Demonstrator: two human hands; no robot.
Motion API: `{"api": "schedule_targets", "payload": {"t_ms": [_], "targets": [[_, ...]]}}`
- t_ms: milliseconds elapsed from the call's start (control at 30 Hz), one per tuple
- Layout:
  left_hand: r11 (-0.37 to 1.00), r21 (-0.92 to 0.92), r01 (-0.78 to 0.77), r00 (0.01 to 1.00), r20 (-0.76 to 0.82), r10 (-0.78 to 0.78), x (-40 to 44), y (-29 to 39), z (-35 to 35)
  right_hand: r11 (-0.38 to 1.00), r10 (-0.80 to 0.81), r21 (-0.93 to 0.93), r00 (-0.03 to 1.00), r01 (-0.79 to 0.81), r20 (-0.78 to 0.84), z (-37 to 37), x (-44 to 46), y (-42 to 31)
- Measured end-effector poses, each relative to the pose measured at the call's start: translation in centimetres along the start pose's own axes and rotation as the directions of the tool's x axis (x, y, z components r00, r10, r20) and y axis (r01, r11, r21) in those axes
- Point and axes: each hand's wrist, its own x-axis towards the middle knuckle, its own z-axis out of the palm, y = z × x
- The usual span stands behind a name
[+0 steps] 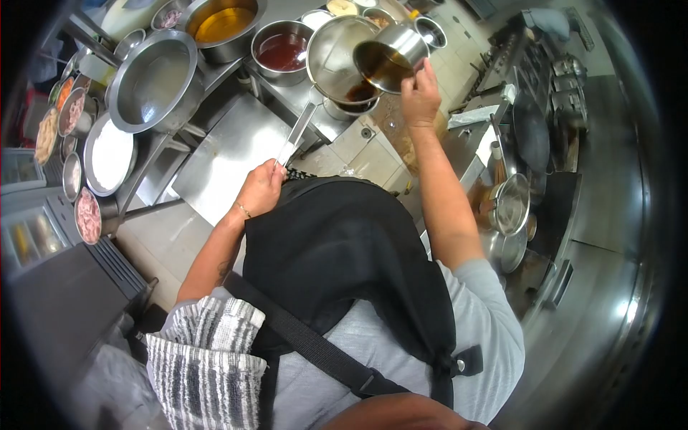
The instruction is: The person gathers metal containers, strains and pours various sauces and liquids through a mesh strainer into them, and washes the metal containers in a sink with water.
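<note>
My left hand [259, 188] is closed around the long handle of a round mesh strainer [331, 54]. The strainer rests or hovers over a metal pot [345, 112], mostly hidden beneath it; I cannot tell whether they touch. My right hand [421, 99] grips a steel pot [410, 44], tipped on its side with its mouth toward the strainer. Dark brown liquid lies inside the tipped pot near its lower rim. More dark liquid [362, 92] shows on the mesh just below that rim.
Left of the strainer stand a pot of reddish sauce [282, 51], a pot of amber liquid [221, 27] and a wide metal bowl [154, 84]. A bowl of white powder [112, 154] and raw meat [88, 215] are farther left. A wok [532, 129] sits on the right.
</note>
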Motion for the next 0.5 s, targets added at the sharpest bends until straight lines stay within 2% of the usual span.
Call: {"api": "schedule_targets", "payload": {"t_ms": [33,100,167,233,267,333,500], "targets": [[1.0,0.009,0.015,1.0,0.007,-0.015,0.1,0.2,-0.2,1.0,0.001,0.001,1.0,-0.001,0.0,-0.1,-0.2,0.2],[0.999,0.017,0.032,0.999,0.013,-0.032,0.2,0.2,-0.3,0.893,0.353,0.286,0.935,-0.346,0.029,-0.3,-0.7,0.6],[1.0,0.025,-0.001,1.0,0.006,0.001,0.5,-0.3,-0.1,0.872,0.436,0.246,0.9,-0.424,0.005,-0.6,-1.3,2.7],[1.0,0.017,0.011,1.0,0.006,-0.011,0.5,-0.6,0.1,0.708,0.658,0.212,0.739,-0.673,0.146,-2.1,-1.9,3.8],[1.0,0.01,0.021,1.0,0.008,-0.021,0.5,-0.7,0.1,0.708,0.659,0.212,0.738,-0.674,0.146,-2.6,-2.3,4.0],[0.999,0.023,0.028,1.0,0.01,-0.029,0.6,-0.4,-0.1,0.572,0.733,0.425,0.67,-0.702,0.119,-3.8,-3.0,4.1],[0.999,0.041,0.024,1.0,0.009,-0.024,0.6,-0.2,0.0,0.476,0.811,0.461,0.576,-0.749,0.098,-5.2,-6.2,6.0]]}}
